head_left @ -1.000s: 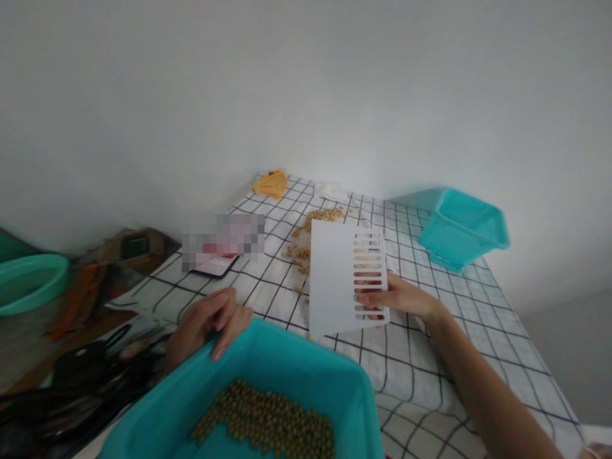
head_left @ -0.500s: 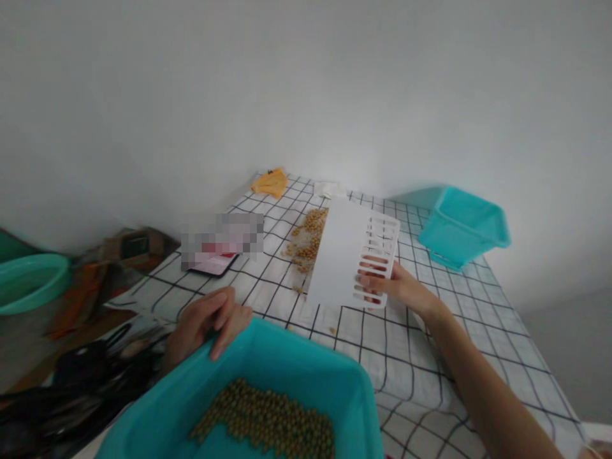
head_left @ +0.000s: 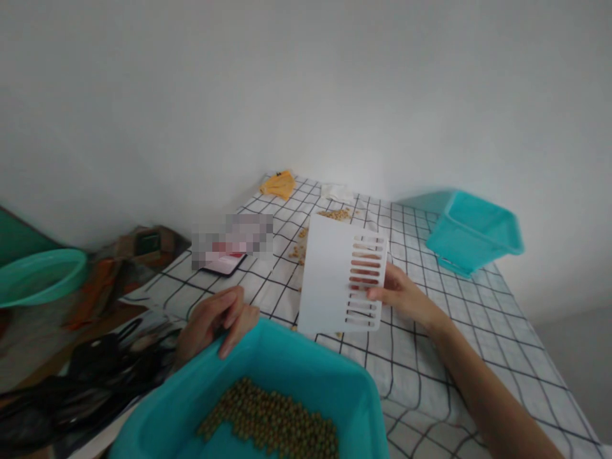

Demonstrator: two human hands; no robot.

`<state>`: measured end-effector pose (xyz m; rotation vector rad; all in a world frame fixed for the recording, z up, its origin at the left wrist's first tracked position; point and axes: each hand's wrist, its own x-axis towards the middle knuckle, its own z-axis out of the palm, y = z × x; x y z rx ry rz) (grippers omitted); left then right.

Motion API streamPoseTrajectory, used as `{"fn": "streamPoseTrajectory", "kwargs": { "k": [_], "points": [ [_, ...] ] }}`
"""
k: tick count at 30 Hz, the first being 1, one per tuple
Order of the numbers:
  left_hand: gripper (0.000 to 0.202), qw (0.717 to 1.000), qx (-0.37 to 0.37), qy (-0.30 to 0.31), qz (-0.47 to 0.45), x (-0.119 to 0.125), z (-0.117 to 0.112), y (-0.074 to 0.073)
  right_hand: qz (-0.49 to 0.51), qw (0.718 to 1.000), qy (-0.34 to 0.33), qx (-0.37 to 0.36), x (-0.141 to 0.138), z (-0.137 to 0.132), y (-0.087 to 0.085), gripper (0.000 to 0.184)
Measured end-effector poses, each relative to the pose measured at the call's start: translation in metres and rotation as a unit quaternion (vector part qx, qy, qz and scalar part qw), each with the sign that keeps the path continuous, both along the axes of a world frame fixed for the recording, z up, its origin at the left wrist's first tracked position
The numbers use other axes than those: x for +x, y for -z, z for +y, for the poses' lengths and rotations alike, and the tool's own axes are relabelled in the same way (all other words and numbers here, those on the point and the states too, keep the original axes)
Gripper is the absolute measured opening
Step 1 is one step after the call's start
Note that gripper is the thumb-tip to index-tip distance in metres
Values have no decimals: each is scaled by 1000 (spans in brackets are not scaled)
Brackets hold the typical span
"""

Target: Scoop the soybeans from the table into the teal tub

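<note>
My right hand [head_left: 401,294] grips the slotted edge of a flat white plastic board [head_left: 326,274], thumb in front and fingers behind the slots. The board is tilted over the table and hides part of the loose soybeans [head_left: 335,215] on the cloth. My left hand [head_left: 217,322] is closed over the far left rim of a turquoise plastic bin [head_left: 325,357] at the near edge. Inside that bin lies a layer of soybeans [head_left: 272,411].
A second turquoise bin [head_left: 473,236] stands at the right. A phone [head_left: 224,264] lies at the left of the checked cloth [head_left: 415,357]. At the back are a yellow cloth [head_left: 279,185] and a white crumpled piece [head_left: 336,192]. Dark clutter [head_left: 95,370] and a green basin [head_left: 45,274] sit at left.
My right hand has brought the white board nearer and slightly left, uncovering some soybeans at the back. My left hand stays on the bin's rim. The whole view has shifted slightly.
</note>
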<state>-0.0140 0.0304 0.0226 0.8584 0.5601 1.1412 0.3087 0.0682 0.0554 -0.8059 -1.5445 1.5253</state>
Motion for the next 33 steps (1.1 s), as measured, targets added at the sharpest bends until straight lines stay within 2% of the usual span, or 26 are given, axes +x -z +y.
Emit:
{"fn": "streamPoseTrajectory", "kwargs": {
  "k": [6,10,15,17,21,23,28,33],
  "points": [
    [42,1000,11,4,1,-1,1,2,-82,995,59,0,4,-5,-7,29],
    [41,1000,14,1,15,0,1,0,-93,990,103,10,9,-3,-8,32],
    [40,1000,10,-9,1,3,0,-2,-40,990,134,9,12,2,-3,34],
    [40,1000,11,-14,-6,4,0,-1,-30,994,106,14,12,3,-4,32],
    [39,1000,14,-19,-11,5,0,0,-43,999,-3,8,9,-1,-9,27],
    [40,1000,14,-20,-9,5,0,0,-49,998,-30,8,8,-3,-12,25],
    [40,1000,6,-7,-6,4,0,-1,-74,996,-44,16,6,-3,-14,25],
    [39,1000,6,-8,-11,4,0,-2,-102,994,-21,25,6,-3,-17,28]
  ]
}}
